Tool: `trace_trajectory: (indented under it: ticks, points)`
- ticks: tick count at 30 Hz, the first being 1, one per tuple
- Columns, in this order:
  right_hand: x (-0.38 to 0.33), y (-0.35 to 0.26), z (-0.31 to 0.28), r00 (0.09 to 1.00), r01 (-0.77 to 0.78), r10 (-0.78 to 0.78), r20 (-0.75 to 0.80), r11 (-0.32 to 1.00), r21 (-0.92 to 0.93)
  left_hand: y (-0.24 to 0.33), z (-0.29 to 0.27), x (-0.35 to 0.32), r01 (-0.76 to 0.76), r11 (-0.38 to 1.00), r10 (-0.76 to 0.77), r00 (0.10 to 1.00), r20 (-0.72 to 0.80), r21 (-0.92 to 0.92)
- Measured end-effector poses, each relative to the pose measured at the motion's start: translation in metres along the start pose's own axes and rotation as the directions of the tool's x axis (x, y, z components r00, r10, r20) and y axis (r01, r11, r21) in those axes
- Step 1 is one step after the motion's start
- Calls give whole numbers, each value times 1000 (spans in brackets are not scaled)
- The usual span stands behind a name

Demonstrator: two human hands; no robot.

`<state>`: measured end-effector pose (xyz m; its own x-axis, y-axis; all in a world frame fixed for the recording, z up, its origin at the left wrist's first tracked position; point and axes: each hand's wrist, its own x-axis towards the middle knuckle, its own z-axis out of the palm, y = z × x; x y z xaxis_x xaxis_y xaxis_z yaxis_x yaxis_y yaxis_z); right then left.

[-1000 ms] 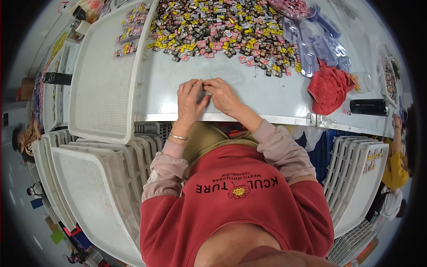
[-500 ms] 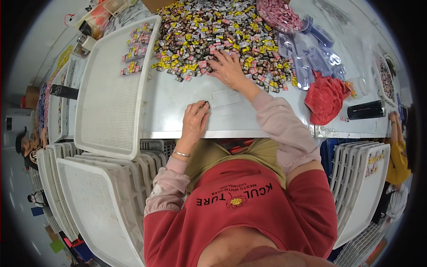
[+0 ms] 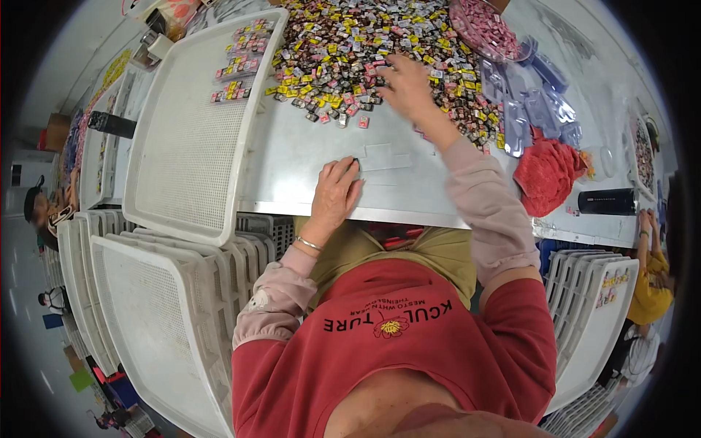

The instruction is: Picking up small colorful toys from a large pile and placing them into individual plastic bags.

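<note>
Your right hand is out over the near edge of the pile of small wrapped candies, fingers spread and loose, touching the pieces; can't tell if it has one pinched. The hand is blurred. Your left hand lies flat, palm down, on the bare tabletop near its front edge, fingers together, holding nothing. The hands are well apart: left near you, right far up at the pile.

The candy pile covers the far middle of the tabletop, mixed yellow, pink, black and brown wrappers. A few strays sit loose between the pile and your left hand.

Just right of your left hand's fingertips is a clear flat plastic piece on the tabletop, hard to make out.

To your left, a white perforated tray lies on the tabletop, its right rim beside the pile. Small sorted groups of candies sit at its far end.

Right of the pile: a round bowl of pink candies, clear moulded plastic packs, a red cloth and a black cylinder lying on its side.

Stacks of white trays stand below the tabletop at lower left.
</note>
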<state>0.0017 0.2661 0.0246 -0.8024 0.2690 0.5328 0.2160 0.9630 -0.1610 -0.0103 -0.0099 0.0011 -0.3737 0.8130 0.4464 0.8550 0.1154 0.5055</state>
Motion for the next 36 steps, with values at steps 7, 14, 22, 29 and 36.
trace_trajectory:
  ticks: [7,14,22,29,36]
  points:
    - [-8,-30,56,971,241,-238,34,964,-113,-1,4,3,-44,999,44,999,19,18]
    - [-2,-15,25,998,26,-26,-60,1000,14,-2,0,-1,-10,1000,10,1000,-9,17]
    - [23,-89,52,963,-131,117,245,991,42,-3,5,-1,-57,998,57,996,-75,-6]
    - [16,-65,47,949,-43,-4,315,989,143,-2,5,-2,-38,997,34,997,-69,-62]
    - [-28,-20,-1,959,-238,61,278,707,666,-9,4,-3,214,939,-260,954,-149,-271]
